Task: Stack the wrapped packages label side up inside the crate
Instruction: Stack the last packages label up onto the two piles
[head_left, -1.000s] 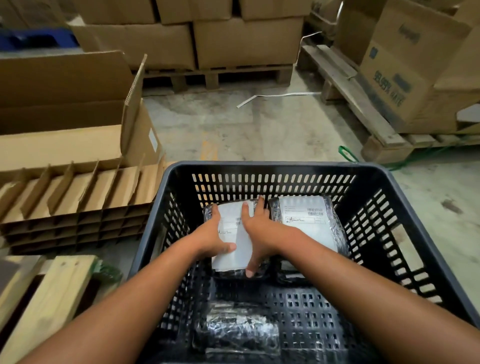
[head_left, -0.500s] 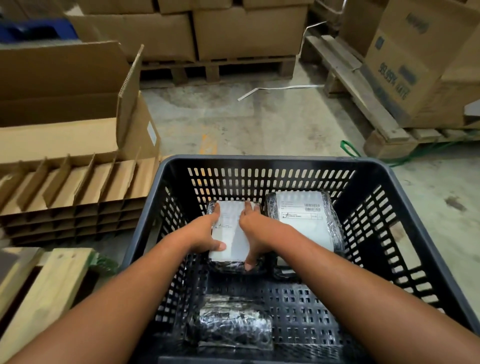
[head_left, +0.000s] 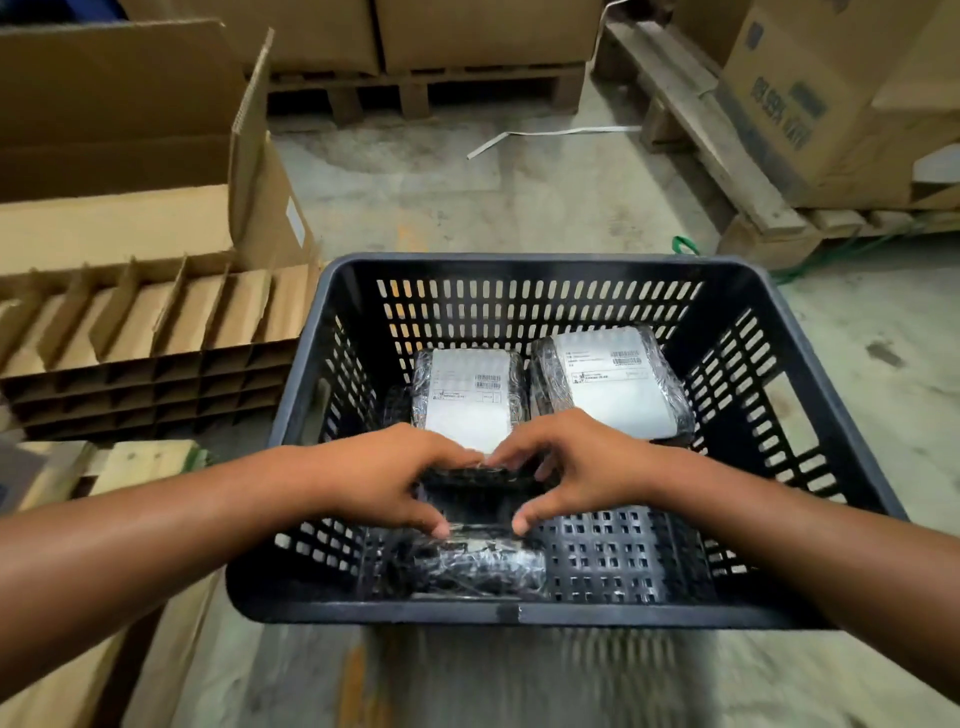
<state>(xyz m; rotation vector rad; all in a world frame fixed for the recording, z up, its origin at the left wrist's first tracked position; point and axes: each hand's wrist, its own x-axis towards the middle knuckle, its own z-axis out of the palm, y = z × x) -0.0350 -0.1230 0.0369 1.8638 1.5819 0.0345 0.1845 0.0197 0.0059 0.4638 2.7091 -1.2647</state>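
A black slotted crate (head_left: 519, 264) stands on the floor. At its far side two wrapped packages lie side by side, white labels up: the left package (head_left: 470, 397) and the right package (head_left: 615, 384). Near the front wall lies a third, dark package (head_left: 467, 569) with no label showing. My left hand (head_left: 384, 480) and my right hand (head_left: 579, 467) are curled over this dark package. The thumbs press on its top and the fingertips meet at its far edge, just short of the left labelled package.
Stacked cardboard dividers (head_left: 156, 332) and an open carton (head_left: 130, 156) sit left of the crate. Wooden pallets with cartons (head_left: 810, 104) stand behind and to the right. A wooden pallet corner (head_left: 130, 467) lies at the near left. A white strap (head_left: 545, 134) lies on the concrete.
Both hands let go of the left labelled package and drew back toward me onto the dark package at the crate's front. The labelled package stays flat, label up.
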